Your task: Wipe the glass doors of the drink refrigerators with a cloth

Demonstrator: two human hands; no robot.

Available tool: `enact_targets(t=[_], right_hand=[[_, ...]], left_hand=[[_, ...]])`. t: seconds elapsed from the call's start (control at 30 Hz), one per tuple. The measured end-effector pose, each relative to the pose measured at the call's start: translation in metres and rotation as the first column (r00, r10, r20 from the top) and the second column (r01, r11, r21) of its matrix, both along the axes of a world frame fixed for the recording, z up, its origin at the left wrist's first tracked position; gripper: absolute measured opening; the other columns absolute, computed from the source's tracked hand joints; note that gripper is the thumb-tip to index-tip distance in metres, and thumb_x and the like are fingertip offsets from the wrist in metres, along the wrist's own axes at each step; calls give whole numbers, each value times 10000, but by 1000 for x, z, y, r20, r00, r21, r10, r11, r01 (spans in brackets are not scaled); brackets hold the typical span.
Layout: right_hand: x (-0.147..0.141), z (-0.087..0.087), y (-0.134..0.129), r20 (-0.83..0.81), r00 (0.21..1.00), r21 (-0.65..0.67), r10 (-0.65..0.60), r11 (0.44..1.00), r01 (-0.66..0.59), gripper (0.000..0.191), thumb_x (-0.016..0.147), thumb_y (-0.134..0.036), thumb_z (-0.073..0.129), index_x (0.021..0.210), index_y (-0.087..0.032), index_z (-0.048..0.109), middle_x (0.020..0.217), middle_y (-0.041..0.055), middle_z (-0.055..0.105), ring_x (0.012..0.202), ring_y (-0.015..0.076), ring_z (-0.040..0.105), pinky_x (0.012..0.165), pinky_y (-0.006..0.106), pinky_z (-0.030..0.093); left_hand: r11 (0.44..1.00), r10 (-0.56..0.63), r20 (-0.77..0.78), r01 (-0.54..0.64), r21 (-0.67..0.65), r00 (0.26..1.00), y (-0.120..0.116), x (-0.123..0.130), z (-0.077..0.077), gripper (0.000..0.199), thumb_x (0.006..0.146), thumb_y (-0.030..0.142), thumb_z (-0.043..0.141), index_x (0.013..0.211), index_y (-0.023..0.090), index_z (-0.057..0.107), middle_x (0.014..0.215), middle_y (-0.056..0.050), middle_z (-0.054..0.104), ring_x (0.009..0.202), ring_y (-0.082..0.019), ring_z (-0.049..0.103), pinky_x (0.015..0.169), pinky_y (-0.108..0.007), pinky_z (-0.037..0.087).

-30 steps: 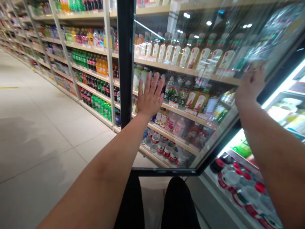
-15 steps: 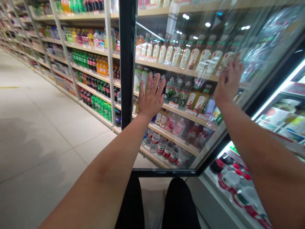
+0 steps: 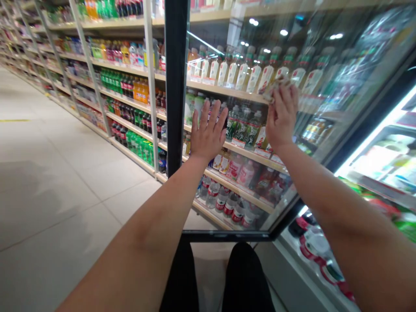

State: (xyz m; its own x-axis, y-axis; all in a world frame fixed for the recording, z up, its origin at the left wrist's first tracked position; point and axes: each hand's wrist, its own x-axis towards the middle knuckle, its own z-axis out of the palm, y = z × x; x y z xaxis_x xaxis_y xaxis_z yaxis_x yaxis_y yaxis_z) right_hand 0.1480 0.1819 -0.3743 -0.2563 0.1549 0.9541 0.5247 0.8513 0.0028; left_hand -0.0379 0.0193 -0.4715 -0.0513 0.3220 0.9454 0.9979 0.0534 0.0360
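Observation:
A glass door [image 3: 247,125] in a black frame [image 3: 175,86] stands swung open in front of me. My left hand [image 3: 208,134] lies flat against the glass near the frame's left side, fingers spread, holding nothing. Higher up and to the right, my right hand [image 3: 282,115] presses a crumpled, light-coloured cloth [image 3: 273,89] to the pane. Its fingers cover most of the cloth. Behind the glass, bottles with pale labels [image 3: 243,71] line a shelf.
Shelves of bottled drinks [image 3: 123,82] run back along the left beside a tiled floor [image 3: 58,186]. To the right is the lit cooler [image 3: 383,151], with red-labelled bottles [image 3: 318,247] low inside it. My legs [image 3: 245,277] are just below the door's bottom edge.
My right hand has slid left across the glass with the cloth, closer to my left hand. The left hand stays in place on the pane.

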Motion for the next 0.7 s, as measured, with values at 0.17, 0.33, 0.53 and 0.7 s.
enact_targets(t=[0.17,0.33,0.53,0.7], right_hand=[[-13,26,-2,8,1000,23,-26,999,25,535,1039,-508,176,1494,-339,404,1630,-91,364,1561,194,26,1292,438,-109],[-29,23,-6,-34,999,54,-40,998,42,539,1059,-466,170,1506,-286,412,1607,-48,410,1566,211,45,1305,511,-32],[-39,28,0,-5,981,175,194,966,-190,492,1058,-474,250,1433,-312,524,1567,-35,471,1555,214,184,1312,541,100],[-50,40,0,-105,973,197,207,963,-184,510,1061,-459,255,1446,-254,520,1596,16,432,1562,218,172,1316,536,97]], left_hand=[[999,-37,29,38,-15,999,0,0,0,666,988,275,460,1620,298,250,1688,-4,163,1570,-262,0,1288,-572,-53],[1000,-20,0,20,6,1000,0,-1,0,650,995,274,452,1616,284,261,1683,-25,203,1572,-262,19,1289,-566,-37],[1000,12,-10,-12,-14,1000,2,-2,-1,660,973,286,429,1611,237,265,1689,-25,185,1574,-278,16,1282,-580,-41],[997,69,-19,-70,-27,997,4,-3,-2,794,868,332,454,1603,311,155,1681,91,155,1576,-204,-84,1294,-600,-2]])
